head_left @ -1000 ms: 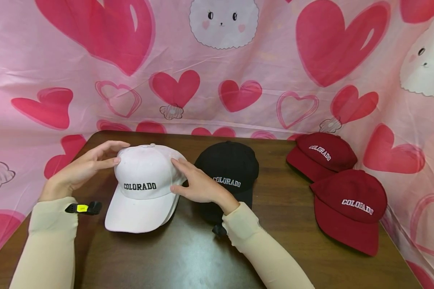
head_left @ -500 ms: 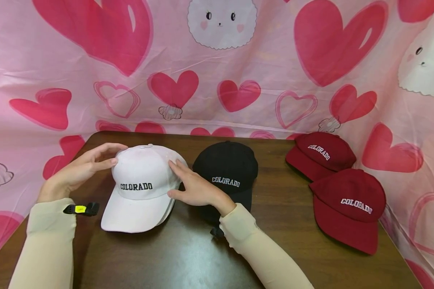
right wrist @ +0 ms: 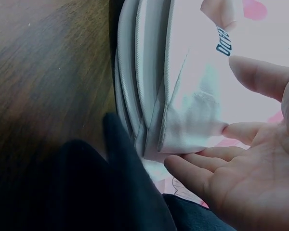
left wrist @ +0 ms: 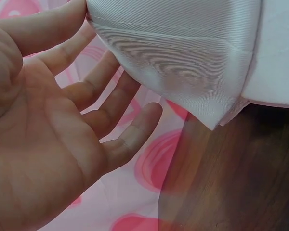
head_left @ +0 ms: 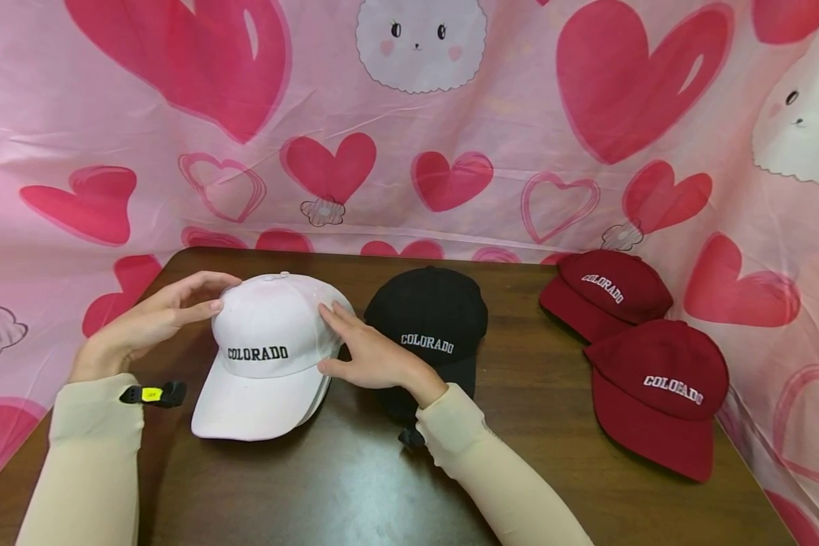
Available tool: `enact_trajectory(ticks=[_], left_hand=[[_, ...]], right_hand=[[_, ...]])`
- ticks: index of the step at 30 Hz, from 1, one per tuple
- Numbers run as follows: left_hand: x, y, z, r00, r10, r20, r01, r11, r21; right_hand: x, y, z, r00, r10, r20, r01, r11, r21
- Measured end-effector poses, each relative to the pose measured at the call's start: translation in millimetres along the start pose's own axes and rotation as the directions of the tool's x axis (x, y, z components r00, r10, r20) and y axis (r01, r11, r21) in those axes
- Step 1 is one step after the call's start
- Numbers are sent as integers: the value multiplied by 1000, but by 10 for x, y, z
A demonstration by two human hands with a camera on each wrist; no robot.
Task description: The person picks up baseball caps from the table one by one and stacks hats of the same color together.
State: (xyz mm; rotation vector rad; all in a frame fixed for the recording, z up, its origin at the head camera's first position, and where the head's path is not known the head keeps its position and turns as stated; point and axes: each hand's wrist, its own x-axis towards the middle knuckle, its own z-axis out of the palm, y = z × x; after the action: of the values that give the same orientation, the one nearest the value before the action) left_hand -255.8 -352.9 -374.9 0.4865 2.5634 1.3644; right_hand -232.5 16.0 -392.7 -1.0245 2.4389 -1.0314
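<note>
A white baseball cap [head_left: 273, 326] with black COLORADO lettering sits on the left of the table, brim toward me. In the right wrist view, several white brims [right wrist: 151, 72] lie nested beneath it, so it tops a stack. My left hand [head_left: 157, 315] touches the cap's left side with its fingertips, palm apart from the fabric. At the right side, the fingertips and thumb of my right hand [head_left: 375, 353] rest lightly against the crown, fingers nearly straight. In the left wrist view, my left hand [left wrist: 62, 125] has its fingers spread and slightly bent along the cap's edge.
A black COLORADO cap [head_left: 426, 307] stands just right of the white ones, partly behind my right wrist. Two dark red caps, a rear one [head_left: 607, 292] and a front one [head_left: 662, 387], overlap at the table's right. Heart-patterned pink cloth [head_left: 491, 106] hangs behind the brown table [head_left: 532, 425].
The white cap stack has shifted very slightly to the left, with both hands moving along beside it, and then held still over the last half second.
</note>
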Motion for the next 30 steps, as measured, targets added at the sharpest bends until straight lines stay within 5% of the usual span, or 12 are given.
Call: enact_trajectory(ticks=[13, 19, 24, 30], left_hand=[[-44, 3, -16, 1000, 28, -9, -28, 999, -33], [-77, 38, -42, 1000, -12, -12, 12, 1000, -9], [-140, 109, -103, 996, -22, -91, 28, 997, 65], [-180, 312, -113, 971, 32, -239, -12, 996, 85]], right_hand=[[-11, -12, -11, 1000, -15, 22, 15, 1000, 1], [-50, -36, -86, 999, -33, 0, 32, 999, 15], [-125, -100, -241, 995, -87, -47, 88, 996, 17], [-303, -204, -517, 981, -148, -127, 159, 984, 75]])
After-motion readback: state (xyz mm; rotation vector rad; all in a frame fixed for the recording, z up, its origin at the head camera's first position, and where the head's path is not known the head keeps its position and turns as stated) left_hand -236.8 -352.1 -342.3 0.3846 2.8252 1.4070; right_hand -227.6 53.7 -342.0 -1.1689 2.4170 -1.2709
